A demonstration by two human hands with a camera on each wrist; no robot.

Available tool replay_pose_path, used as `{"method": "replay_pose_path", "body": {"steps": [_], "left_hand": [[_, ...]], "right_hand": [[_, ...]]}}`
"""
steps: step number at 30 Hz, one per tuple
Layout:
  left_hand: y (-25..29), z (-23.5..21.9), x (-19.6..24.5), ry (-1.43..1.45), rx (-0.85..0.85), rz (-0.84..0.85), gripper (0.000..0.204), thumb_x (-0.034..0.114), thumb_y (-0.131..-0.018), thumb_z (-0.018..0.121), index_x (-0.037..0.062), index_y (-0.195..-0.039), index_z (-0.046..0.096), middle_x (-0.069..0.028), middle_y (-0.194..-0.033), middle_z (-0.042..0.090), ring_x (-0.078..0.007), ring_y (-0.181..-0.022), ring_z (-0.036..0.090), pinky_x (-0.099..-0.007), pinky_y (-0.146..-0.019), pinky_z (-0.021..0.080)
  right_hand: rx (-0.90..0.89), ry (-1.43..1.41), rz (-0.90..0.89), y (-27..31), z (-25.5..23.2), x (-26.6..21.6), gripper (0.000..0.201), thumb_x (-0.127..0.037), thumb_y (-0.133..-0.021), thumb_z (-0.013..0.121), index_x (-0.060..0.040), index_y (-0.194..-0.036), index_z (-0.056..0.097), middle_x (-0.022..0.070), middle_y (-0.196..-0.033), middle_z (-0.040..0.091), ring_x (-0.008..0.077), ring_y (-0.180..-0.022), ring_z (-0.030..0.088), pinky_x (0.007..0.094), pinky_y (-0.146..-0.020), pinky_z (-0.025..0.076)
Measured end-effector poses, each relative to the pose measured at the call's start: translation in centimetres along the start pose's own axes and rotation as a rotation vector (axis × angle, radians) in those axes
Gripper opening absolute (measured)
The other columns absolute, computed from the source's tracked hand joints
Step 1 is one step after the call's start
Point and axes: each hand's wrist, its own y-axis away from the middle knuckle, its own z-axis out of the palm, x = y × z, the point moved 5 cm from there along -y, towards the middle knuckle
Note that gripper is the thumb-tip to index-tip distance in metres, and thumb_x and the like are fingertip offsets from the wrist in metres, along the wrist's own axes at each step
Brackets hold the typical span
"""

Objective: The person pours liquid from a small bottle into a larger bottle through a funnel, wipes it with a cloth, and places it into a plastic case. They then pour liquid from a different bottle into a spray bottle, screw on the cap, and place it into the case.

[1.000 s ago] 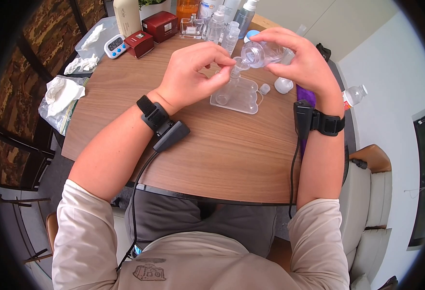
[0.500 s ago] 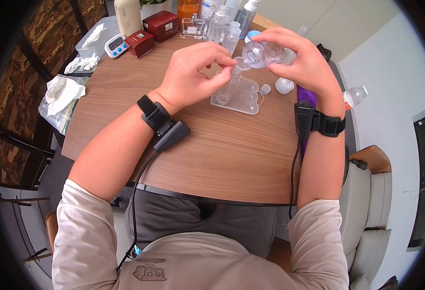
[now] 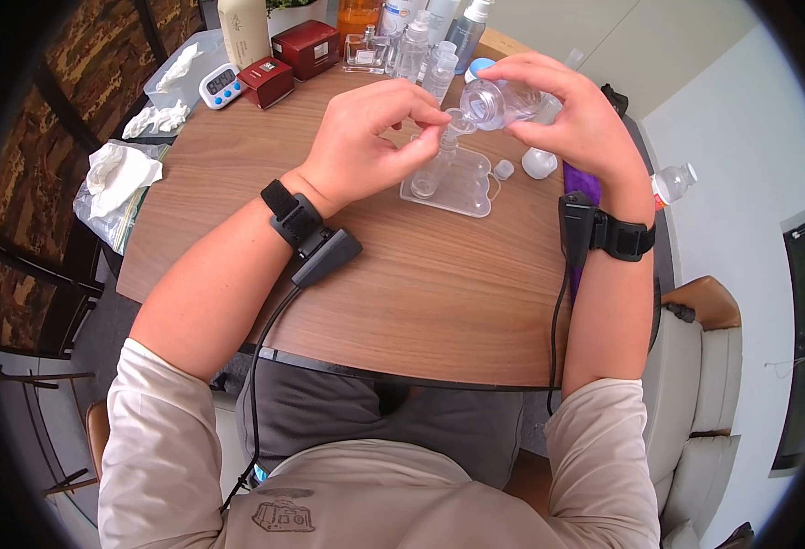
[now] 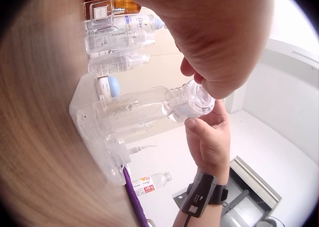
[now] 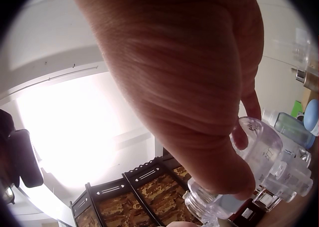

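Note:
My left hand (image 3: 370, 133) pinches the rim of a small clear funnel (image 3: 460, 119) between thumb and fingertips. The funnel sits at the neck of a slim clear bottle (image 4: 137, 107), which stands upright on a clear plastic tray (image 3: 469, 199). On the other side, my right hand (image 3: 585, 119) grips a wider clear bottle (image 3: 505, 102) with thumb and fingers. That bottle is uncapped and tipped to the left, its threaded mouth right over the funnel. In the right wrist view, the thumb and palm cover part of the tipped bottle (image 5: 264, 144).
A small cap (image 3: 503, 169) and a larger white cap (image 3: 539, 163) lie right of the tray. Behind are clear spray bottles (image 3: 410, 50), a perfume bottle (image 3: 363, 53) and dark red boxes (image 3: 304, 49). A timer (image 3: 219, 88) and crumpled tissues (image 3: 120, 178) are at the left.

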Motion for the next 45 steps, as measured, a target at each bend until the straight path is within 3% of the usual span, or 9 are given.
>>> {"method": "replay_pose_path", "body": {"steps": [4, 6, 45], "left_hand": [[-0.01, -0.02, -0.1, 0.001, -0.013, -0.014, 0.014, 0.004, -0.083, 0.078, 0.0072, -0.096, 0.078, -0.0045, -0.096, 0.077, -0.0186, -0.082, 0.072, -0.0292, -0.067, 0.057], [-0.03, 0.0, -0.05, 0.004, -0.007, 0.002, 0.015, 0.002, -0.082, 0.078, 0.0061, -0.096, 0.078, -0.0063, -0.095, 0.077, -0.0178, -0.08, 0.071, -0.0283, -0.067, 0.055], [-0.02, -0.03, 0.08, 0.004, 0.002, 0.008, 0.017, -0.001, -0.082, 0.078, 0.0055, -0.098, 0.078, -0.0085, -0.097, 0.078, -0.017, -0.079, 0.071, -0.0273, -0.066, 0.054]], "right_hand": [[0.001, -0.001, -0.005, 0.03, 0.03, -0.04, 0.054, 0.0, -0.076, 0.072, -0.0088, -0.13, 0.074, 0.0072, -0.127, 0.071, 0.0232, -0.118, 0.065, 0.0345, -0.106, 0.05], [0.052, 0.012, -0.05, 0.04, -0.02, -0.12, 0.05, -0.003, -0.078, 0.072, -0.0122, -0.127, 0.075, 0.0061, -0.119, 0.074, 0.023, -0.111, 0.068, 0.0322, -0.096, 0.054], [0.058, 0.055, -0.086, 0.01, -0.07, -0.46, 0.051, -0.003, -0.078, 0.071, -0.0127, -0.128, 0.075, 0.0064, -0.116, 0.072, 0.0242, -0.108, 0.066, 0.0335, -0.093, 0.053]]}}
